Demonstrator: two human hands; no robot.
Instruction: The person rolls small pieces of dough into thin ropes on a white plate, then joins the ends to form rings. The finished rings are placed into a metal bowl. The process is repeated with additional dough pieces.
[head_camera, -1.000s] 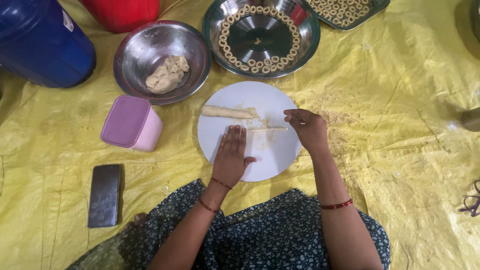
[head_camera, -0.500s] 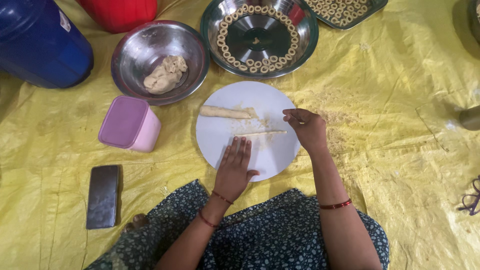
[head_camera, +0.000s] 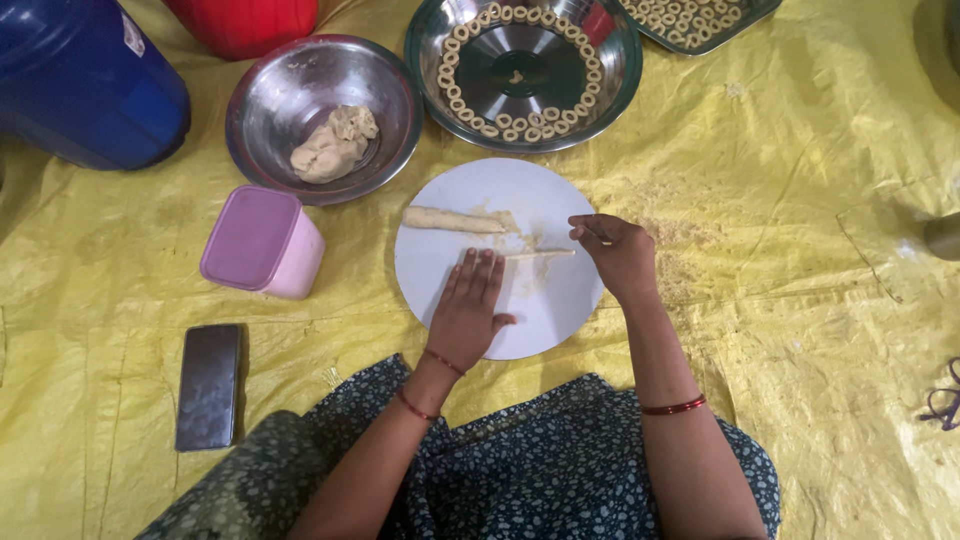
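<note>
A round white board (head_camera: 545, 310) lies on the yellow sheet in front of me. My left hand (head_camera: 468, 312) rests flat on it, fingers together, with its fingertips on one end of a thin dough rope (head_camera: 538, 255). My right hand (head_camera: 616, 254) is curled at the rope's other end, fingertips pinched near it. A thicker dough roll (head_camera: 452, 219) lies on the far left part of the board, apart from both hands.
Behind the board stand a steel bowl (head_camera: 270, 85) with a dough lump (head_camera: 333, 145) and a steel bowl (head_camera: 615, 75) lined with several dough rings. A pink lidded box (head_camera: 262, 241), a dark phone (head_camera: 209, 385), a blue container (head_camera: 85, 85) and a tray of rings (head_camera: 690, 18) lie around.
My left hand has slid a little along the board over the thin rope, which looks longer and thinner. My right hand stays at its end.
</note>
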